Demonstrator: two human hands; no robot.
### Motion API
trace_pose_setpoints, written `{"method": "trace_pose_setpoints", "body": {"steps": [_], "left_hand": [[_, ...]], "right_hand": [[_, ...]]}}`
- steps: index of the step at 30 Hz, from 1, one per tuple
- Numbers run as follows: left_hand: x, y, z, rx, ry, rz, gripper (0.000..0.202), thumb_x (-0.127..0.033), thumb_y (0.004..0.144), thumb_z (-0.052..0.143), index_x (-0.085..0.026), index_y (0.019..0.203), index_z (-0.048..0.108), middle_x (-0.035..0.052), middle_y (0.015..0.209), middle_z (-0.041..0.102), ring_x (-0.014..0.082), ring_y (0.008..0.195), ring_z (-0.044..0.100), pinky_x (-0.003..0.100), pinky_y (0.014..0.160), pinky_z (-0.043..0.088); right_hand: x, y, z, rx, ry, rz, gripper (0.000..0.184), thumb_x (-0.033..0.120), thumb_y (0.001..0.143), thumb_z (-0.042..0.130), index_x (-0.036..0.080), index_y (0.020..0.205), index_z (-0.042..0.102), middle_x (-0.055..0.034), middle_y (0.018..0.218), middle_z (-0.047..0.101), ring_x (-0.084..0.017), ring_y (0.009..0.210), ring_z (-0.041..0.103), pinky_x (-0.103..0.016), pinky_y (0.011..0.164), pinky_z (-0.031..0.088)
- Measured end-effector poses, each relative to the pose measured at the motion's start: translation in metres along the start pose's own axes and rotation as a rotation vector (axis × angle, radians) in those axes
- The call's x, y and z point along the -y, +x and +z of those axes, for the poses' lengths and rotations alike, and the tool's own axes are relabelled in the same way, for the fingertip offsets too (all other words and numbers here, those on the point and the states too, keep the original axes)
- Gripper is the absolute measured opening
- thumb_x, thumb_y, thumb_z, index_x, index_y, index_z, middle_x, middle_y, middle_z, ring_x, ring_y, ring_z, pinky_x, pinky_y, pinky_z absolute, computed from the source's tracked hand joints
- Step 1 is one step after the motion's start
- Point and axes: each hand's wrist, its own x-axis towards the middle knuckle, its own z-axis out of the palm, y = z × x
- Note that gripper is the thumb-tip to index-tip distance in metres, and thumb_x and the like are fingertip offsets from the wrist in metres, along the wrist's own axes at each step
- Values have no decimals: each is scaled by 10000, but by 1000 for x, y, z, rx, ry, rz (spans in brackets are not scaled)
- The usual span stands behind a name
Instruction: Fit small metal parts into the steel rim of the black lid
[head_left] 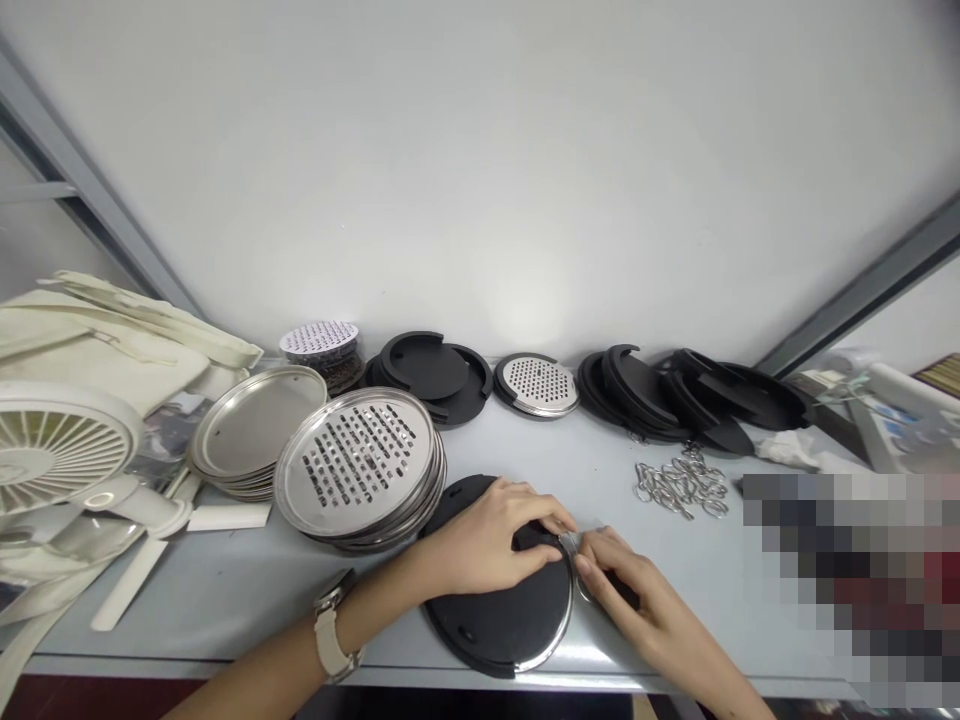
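A round black disc [502, 615] with a shiny metal rim lies flat at the front edge of the grey table [225, 590]. My left hand [487, 535] rests on top of the disc, fingers curled and pressing at its right edge. My right hand [626, 590] meets it there, thumb and forefinger pinched on a small metal ring [574, 548] at the disc's rim. A pale watch [334, 625] is on my left wrist.
Stacks of slotted metal plates [356, 465] and plain metal plates [251, 425] stand to the left. Black discs [431, 370], [675, 395], small perforated discs [538, 385], [321, 345] line the wall. Loose metal rings [682, 485] lie right. A white fan [60, 450] stands far left.
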Motion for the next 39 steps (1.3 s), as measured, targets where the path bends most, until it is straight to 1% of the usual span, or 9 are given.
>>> {"method": "trace_pose_setpoints", "body": {"steps": [3,6,11,13,16,20,26,31,39], "left_hand": [[0,-1,-1,-5,2,30,228,-139,824,637,-213,1038,607,6,1037,663,160,1050,557,294,996,350],[0,-2,-1,-29,-6,2,260,-148,807,638,-215,1053,588,32,1052,608,178,1068,534,301,978,385],[2,-2,0,-2,-29,-77,290,-168,799,620,-205,1075,541,20,943,566,151,871,558,273,824,460],[3,-2,1,0,-29,-83,291,-172,801,613,-207,1079,535,13,926,561,148,859,556,271,811,460],[2,-3,0,-11,-24,-107,295,-205,796,627,-213,1077,539,21,982,539,142,837,556,281,802,463],[1,-4,-1,7,-38,-119,253,-232,811,627,-226,1059,578,19,1022,529,132,840,566,277,815,460],[1,-3,0,-10,-49,-134,226,-226,794,647,-204,1017,616,20,1002,540,131,839,571,269,815,464],[1,-3,-1,-13,-67,-137,216,-235,798,661,-197,1008,631,23,985,547,134,835,579,266,804,468],[4,-6,0,-8,-80,-131,238,-269,805,664,-199,1031,639,30,998,551,139,851,592,262,801,474]], "right_hand": [[2,1,0,12,6,0,350,395,1012,309,221,726,411,-7,734,510,-189,748,488,-313,717,410],[3,2,0,21,-9,2,352,397,1016,297,222,735,417,-11,742,522,-192,752,494,-324,722,411],[3,8,-2,47,-51,4,350,388,1014,320,220,728,431,-1,729,531,-186,744,498,-329,740,419],[4,12,-6,71,-46,3,349,399,1010,330,220,738,456,-1,736,546,-186,747,507,-322,730,427],[6,16,-10,97,-28,0,358,416,1006,330,221,750,487,0,737,558,-188,751,521,-305,703,434],[8,17,-12,107,-15,-19,345,398,1013,313,224,836,552,-3,778,577,-186,768,536,-305,736,433],[8,15,-8,84,-72,-42,387,392,1015,302,212,728,488,2,703,549,-182,711,512,-314,712,412],[7,16,-4,65,-87,-40,394,400,1015,293,209,722,474,-6,706,552,-190,725,519,-313,683,410],[4,16,-3,73,-116,-51,364,347,1014,308,207,713,458,2,698,533,-184,721,511,-310,680,397]]}}
